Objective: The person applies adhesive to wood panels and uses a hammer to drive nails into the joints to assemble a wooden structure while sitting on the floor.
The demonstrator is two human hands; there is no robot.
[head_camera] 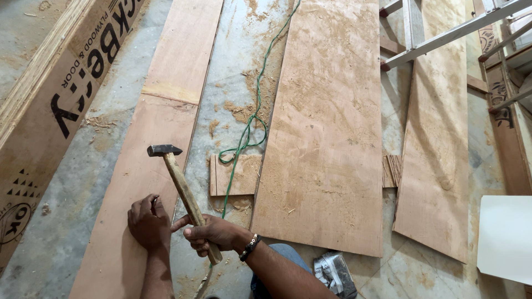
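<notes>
Hammer: a hammer [184, 195] with a dark metal head and worn wooden handle, tilted so the head is up and to the left, over the right edge of a long plywood strip [145, 166]; the head is in the air, apart from the wood.
Right hand: the right hand [210, 233] is wrapped tight round the lower part of the handle, with the butt end sticking out below the fist; a beaded bracelet [250, 247] sits on the wrist.
Left hand: the left hand [147, 221] rests on the strip near its right edge, fingers pinched together on something small and dark; what it is cannot be told.
Strip: it runs from the floor's near edge up and away to the far edge of view, with a paler band across it partway up.
Right of the strip: a lane of bare, dusty concrete floor [233, 72] with sawdust, and a green cable [250, 119] snaking down it to the hands.
Beyond the lane: a small plywood offcut [235, 174] under the cable, touching a wide plywood sheet [327, 127]; another narrower sheet [438, 160] lies further right, apart from it.
Left side: a printed plywood board [50, 105] stands on edge, leaving a band of open floor between it and the strip.
Far right: metal ladder legs [443, 36] and a white panel [507, 238].
Near edge: a crumpled packet [334, 274] beside the person's knee.
</notes>
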